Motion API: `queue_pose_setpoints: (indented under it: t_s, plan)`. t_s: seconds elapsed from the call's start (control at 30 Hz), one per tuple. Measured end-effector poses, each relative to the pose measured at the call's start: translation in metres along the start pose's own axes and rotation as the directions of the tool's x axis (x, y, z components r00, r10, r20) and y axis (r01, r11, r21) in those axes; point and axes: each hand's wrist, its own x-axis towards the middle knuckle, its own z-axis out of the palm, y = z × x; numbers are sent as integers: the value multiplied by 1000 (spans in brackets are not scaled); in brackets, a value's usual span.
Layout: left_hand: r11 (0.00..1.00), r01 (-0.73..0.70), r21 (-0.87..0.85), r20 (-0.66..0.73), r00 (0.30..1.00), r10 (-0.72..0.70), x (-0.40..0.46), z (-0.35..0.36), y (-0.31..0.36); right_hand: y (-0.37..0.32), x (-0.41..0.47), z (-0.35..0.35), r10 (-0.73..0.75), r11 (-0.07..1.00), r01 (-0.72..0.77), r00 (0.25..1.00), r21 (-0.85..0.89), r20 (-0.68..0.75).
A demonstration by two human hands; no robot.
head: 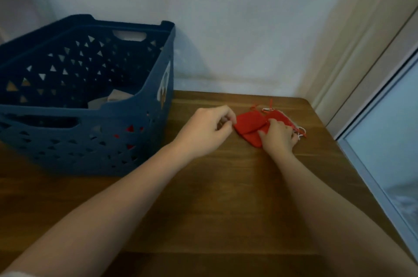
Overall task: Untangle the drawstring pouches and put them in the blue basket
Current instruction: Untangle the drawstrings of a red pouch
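Several red drawstring pouches (248, 124) lie overlapped on the wooden table (226, 197) near its far right corner, with red and white strings (300, 131) trailing from them. My left hand (208, 129) has its fingers curled and pinches the left edge of the nearest pouch. My right hand (279, 136) lies on top of the right-hand pouches, fingers bent over them and the strings. The blue basket (140, 104) stands to the left; red shows through the holes in its front wall.
A pale wall runs behind the table. A window frame (371, 140) and glass stand close to the table's right edge. Something beige lies inside the basket.
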Motion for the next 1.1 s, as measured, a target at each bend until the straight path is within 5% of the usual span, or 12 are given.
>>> queue_pose_setpoints:
  t_s: [0.33, 0.5, 0.67, 0.8, 0.93, 1.0, 1.1]
  plan:
    - [988, 128, 89, 121, 983, -138, 10, 18, -21, -13, 17, -1, 137, 960, -165, 981, 226, 137]
    - [984, 128, 120, 129, 981, -143, 8, 20, -26, -23, 15, 0, 164, 974, -171, 985, 146, 59]
    - [988, 87, 129, 52, 994, -95, 3, 13, -32, -24, 3, 2, -242, 968, 251, 931, -1, -272]
    - [989, 28, 148, -112, 994, -11, 6, 11, -37, -29, -14, -3, -536, 797, 603, 679, -36, -501]
    - [907, 15, 421, -97, 995, 28, 14, 7, -37, -34, -28, -15, -752, 547, 836, 469, -42, -463]
    - [898, 49, 438, -63, 998, -24, 17, 5, -39, -35, -35, -22, -797, 488, 870, 476, 68, -372]
    - [985, 49, 167, 77, 995, -63, 15, 3, -41, -34, -40, -27, -771, 518, 828, 561, 216, -301]
